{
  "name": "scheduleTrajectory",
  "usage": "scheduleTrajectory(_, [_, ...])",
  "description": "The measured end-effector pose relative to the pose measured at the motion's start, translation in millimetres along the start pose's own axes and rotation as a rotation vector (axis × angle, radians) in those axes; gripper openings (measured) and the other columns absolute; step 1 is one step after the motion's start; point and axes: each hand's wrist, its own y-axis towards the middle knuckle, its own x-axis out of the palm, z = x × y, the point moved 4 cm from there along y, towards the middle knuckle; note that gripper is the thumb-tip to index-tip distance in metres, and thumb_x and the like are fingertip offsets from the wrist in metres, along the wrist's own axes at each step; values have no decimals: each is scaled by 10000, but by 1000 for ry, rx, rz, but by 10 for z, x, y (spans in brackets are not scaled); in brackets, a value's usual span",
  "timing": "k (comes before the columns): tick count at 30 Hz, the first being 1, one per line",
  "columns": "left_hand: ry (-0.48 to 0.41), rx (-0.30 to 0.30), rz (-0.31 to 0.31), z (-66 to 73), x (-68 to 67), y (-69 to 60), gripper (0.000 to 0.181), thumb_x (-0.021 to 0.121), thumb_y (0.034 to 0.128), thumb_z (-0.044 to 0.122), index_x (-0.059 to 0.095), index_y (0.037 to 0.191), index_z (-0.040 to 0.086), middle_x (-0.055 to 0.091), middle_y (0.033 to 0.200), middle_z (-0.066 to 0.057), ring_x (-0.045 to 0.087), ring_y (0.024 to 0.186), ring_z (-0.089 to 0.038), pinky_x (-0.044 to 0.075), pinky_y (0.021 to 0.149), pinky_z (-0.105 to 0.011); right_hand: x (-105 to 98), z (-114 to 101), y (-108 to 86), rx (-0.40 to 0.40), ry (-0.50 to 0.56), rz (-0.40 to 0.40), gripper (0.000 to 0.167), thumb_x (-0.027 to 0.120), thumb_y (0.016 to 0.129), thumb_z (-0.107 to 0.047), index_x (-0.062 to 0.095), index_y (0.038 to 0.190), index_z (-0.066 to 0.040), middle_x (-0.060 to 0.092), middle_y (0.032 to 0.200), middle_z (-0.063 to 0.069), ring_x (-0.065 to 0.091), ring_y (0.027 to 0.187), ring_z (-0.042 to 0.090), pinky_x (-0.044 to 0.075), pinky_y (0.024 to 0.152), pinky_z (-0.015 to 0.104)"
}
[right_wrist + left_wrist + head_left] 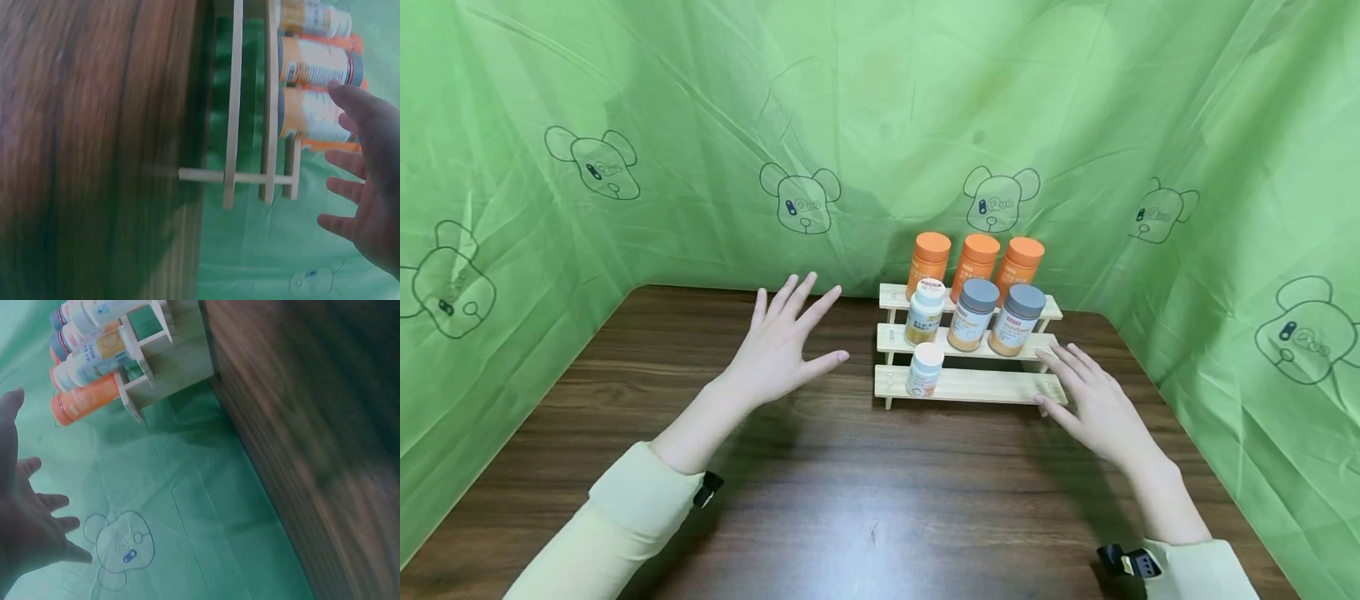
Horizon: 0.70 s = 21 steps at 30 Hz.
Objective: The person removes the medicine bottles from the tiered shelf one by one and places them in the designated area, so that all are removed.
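Observation:
A three-tier wooden rack stands on the table with bottles on every tier. Three orange bottles line the top tier. On the middle tier are a white-capped bottle with a yellowish lower part and two grey-capped bottles. One small white bottle sits at the left end of the bottom tier. My left hand, fingers spread, hovers left of the rack and holds nothing. Near the rack's right end is my right hand, fingers extended and empty; whether it touches the rack I cannot tell.
A dark wood-grain table lies beneath both hands. Green cloth printed with bear-head outlines surrounds the table at the back and both sides. Black straps sit at the sleeve cuffs.

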Motion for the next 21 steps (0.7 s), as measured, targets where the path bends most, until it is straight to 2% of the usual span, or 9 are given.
scheduleTrajectory(5, [-87, 41, -7, 71, 65, 190, 807, 504, 833, 687, 173, 1499, 376, 123, 1581, -8, 52, 1457, -259, 9, 1125, -599, 22, 120, -55, -11, 30, -1, 632, 737, 807, -270, 491, 1370, -120, 496, 1363, 182, 385, 1301, 405, 332, 1020, 565])
scheduleTrajectory(9, [-176, 62, -30, 132, 141, 323, 792, 539, 842, 643, 195, 1498, 364, 152, 1576, 6, 77, 1455, -243, 35, 1140, -566, 76, 216, -107, 14, 83, -39, 617, 745, 808, -243, 501, 1363, -128, 516, 1349, 138, 402, 1281, 412, 348, 984, 596])
scheduleTrajectory(14, [-251, 66, -41, 205, 238, 513, 780, 595, 846, 566, 208, 1494, 369, 199, 1564, 13, 118, 1447, -230, 93, 1143, -540, 167, 346, -169, 21, 134, -68, 615, 757, 800, -213, 505, 1354, -119, 538, 1317, 127, 445, 1234, 384, 377, 948, 588])
scheduleTrajectory(21, [-339, 69, -59, 286, 354, 773, 781, 602, 839, 577, 222, 1489, 370, 236, 1552, 16, 177, 1429, -245, 163, 1119, -562, 302, 508, -224, 18, 172, -91, 550, 752, 806, -234, 546, 1303, -117, 595, 1237, 127, 521, 1150, 348, 414, 911, 539])
